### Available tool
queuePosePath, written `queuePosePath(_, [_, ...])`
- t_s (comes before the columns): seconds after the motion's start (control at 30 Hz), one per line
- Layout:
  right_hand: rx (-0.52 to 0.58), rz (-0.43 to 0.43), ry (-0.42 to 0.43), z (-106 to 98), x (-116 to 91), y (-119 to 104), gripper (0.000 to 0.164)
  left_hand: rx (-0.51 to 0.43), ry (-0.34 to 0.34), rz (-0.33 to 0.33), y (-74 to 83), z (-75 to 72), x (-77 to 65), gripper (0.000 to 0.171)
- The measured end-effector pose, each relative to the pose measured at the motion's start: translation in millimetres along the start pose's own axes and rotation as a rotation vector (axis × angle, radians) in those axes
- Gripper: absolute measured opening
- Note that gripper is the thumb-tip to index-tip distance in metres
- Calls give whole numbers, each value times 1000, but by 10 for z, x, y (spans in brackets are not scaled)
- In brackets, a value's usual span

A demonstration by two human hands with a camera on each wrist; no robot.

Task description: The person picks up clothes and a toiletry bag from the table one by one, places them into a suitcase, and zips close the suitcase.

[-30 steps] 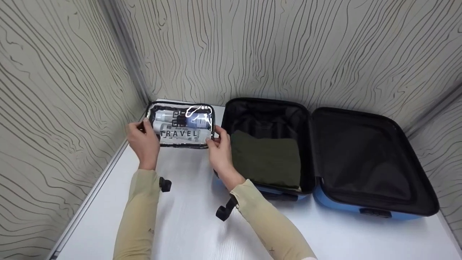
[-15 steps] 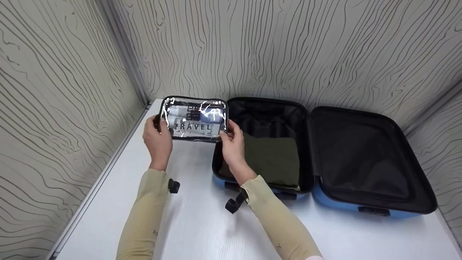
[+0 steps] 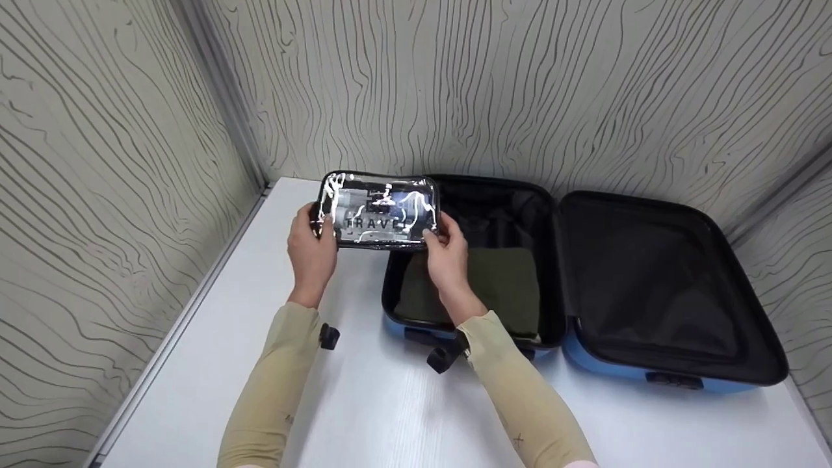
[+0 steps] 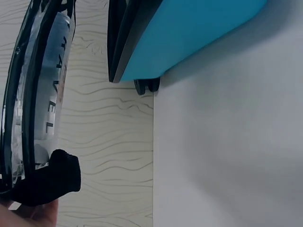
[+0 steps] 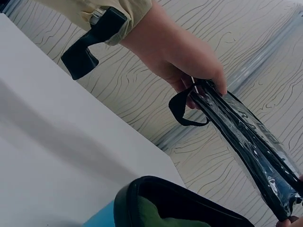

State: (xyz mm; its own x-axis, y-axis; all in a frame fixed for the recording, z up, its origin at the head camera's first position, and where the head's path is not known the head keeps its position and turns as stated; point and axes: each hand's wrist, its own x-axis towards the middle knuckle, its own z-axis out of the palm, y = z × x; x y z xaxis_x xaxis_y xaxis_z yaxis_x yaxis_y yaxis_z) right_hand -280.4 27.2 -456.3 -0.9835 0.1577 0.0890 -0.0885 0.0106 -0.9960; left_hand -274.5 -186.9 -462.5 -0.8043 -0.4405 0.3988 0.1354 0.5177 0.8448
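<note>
A clear toiletry bag (image 3: 383, 211) with black edging and the word TRAVEL hangs in the air, its right part over the suitcase's left side in the head view. My left hand (image 3: 312, 253) grips its left end, thumb on the front. At the other end my right hand (image 3: 448, 257) pinches the lower right corner. Bottles show faintly through the shiny plastic. In the right wrist view a black strap loop (image 5: 179, 109) sticks out by my right hand (image 5: 189, 56). Below the bag, a folded dark green cloth (image 3: 504, 286) lies in the open blue suitcase (image 3: 390, 325).
The suitcase's lid (image 3: 656, 279) lies open to the right, its black lining facing up. Everything stands on a white table (image 3: 364, 403) against patterned walls (image 3: 487, 84). Black wrist mounts (image 3: 445, 359) jut from both sleeves.
Both hands have carried the toiletry bag to the right, from above the table's back left to partly over the suitcase. Its face now catches more glare. The suitcase stays put.
</note>
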Motion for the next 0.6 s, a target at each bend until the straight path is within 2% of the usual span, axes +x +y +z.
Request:
queuePosePath(0.17, [2,10,36,-125,56,7,48,1,-46,-1,54,131,-50,47])
queuePosePath(0.43, [2,23,50,-309,116,20,49,-27,-148,-17,153,308,-106,53])
queuePosePath(0.6, [8,38,39,-417,163,24,49,-42,-172,-46,183,369,-129,52])
